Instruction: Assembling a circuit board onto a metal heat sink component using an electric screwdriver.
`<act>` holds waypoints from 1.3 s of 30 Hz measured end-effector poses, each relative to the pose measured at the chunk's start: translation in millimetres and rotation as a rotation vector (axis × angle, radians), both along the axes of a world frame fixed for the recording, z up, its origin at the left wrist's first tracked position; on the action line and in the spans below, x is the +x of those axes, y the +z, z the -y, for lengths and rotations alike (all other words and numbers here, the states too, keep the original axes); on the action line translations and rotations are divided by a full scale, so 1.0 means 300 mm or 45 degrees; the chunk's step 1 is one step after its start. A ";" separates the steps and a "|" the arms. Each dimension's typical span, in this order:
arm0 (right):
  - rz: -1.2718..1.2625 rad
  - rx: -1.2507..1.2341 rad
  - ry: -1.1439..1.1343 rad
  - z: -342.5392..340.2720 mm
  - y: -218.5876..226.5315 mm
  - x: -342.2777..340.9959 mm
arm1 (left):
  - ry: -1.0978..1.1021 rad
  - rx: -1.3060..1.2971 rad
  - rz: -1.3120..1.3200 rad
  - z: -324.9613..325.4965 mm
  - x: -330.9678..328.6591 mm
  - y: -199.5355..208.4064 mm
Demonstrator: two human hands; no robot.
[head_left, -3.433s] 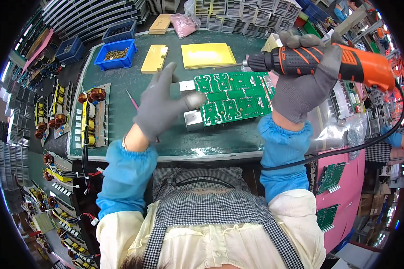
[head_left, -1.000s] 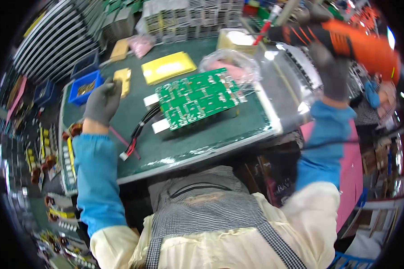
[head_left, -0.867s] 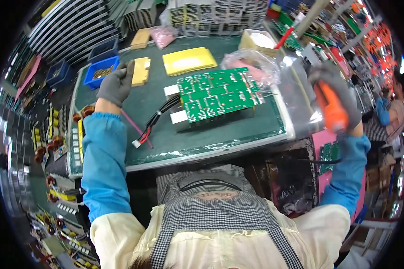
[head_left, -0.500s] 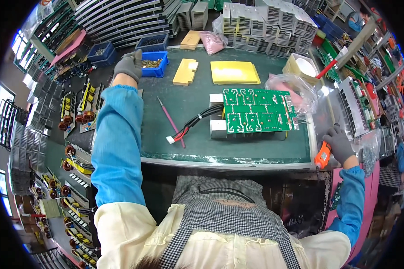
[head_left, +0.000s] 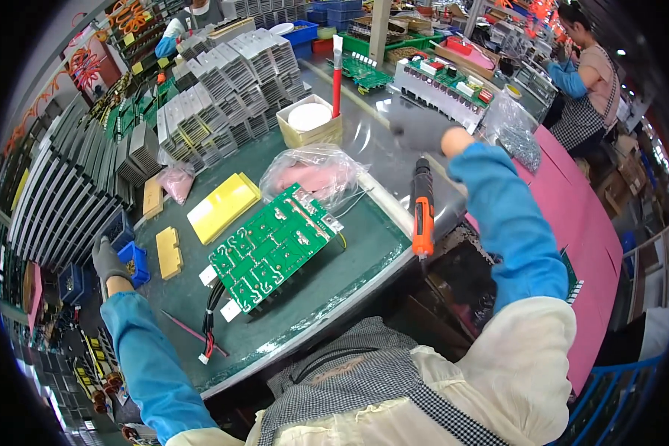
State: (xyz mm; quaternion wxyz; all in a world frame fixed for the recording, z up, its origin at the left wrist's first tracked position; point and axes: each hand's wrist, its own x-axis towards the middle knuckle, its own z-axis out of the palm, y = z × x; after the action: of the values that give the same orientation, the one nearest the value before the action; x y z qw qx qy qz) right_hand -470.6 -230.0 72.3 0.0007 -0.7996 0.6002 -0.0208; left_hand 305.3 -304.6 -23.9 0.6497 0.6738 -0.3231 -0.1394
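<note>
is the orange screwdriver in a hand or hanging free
Hanging free: the orange screwdriver dangles upright off the table edge; the right hand is apart from it.

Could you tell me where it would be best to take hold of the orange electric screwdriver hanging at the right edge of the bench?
Probably by the orange body of the electric screwdriver, coming from the right, where the right hand is nearest. It hangs upright, bit down, off the green mat, so its round barrel is free all around for a wrapping hold.

A green circuit board (head_left: 271, 245) lies on a dark green surface (head_left: 349, 245) beside yellow pads (head_left: 223, 207), an orange-and-black screwdriver (head_left: 422, 208), a blue bin (head_left: 135, 262) and grey gloves on the left hand (head_left: 108, 259).
</note>
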 end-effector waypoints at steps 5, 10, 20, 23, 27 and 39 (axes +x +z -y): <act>0.548 -0.268 -0.544 0.252 -0.135 0.067 | -0.916 -0.134 -0.041 -0.208 -0.425 0.223; 1.267 -0.786 -0.273 0.231 -0.034 0.370 | -1.044 0.042 0.243 -0.519 -0.761 0.401; 3.027 -0.496 -0.421 -0.657 -0.328 0.307 | -1.289 0.006 0.135 -0.860 -0.880 0.285; 3.466 -0.726 -0.104 -0.838 -0.443 0.154 | -1.298 0.022 0.016 -0.883 -0.902 0.243; 3.734 -1.076 -0.494 -0.899 -0.516 0.021 | -1.313 0.057 -0.099 -0.895 -0.934 0.194; 2.613 -0.737 -0.637 -0.576 -0.328 0.006 | -1.069 -0.030 -0.249 -0.939 -0.883 0.161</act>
State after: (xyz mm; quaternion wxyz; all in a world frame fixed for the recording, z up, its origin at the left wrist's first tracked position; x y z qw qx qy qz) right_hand -468.8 -57.2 -26.0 0.3082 -0.2271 0.4316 -0.8168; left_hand 40.6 -22.8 24.3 0.5718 0.4600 -0.5079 -0.4511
